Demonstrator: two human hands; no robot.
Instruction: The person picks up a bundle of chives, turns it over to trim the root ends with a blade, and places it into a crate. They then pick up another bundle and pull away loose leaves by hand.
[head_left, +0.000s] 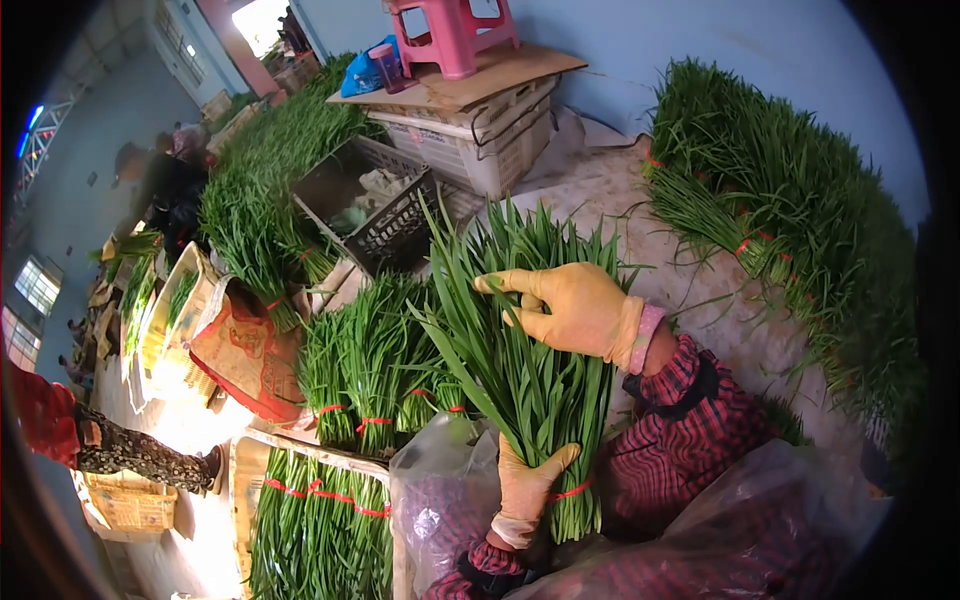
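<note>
A bunch of garlic chives [535, 385] stands in front of me, its leaves fanning upward and a red tie [570, 491] round its pale stalks. Low on the bunch, my gloved left hand [530, 485] grips it, thumb across the front and fingers partly hidden behind the leaves. My right hand [575, 308], in a yellowish glove, lies against the upper leaves. Its index finger points out to the left, apart from the digit below, with leaves passing by the fingertips. Clear plastic [700, 530] covers my lap and part of the sleeves.
More tied chive bunches [365, 365] stand just left, others lie in a crate [250, 480]. Chive piles [800, 240] line the right wall. Behind are a black crate [400, 225] and a pink stool [455, 40] on stacked crates. At far left, another person's leg [145, 445] shows.
</note>
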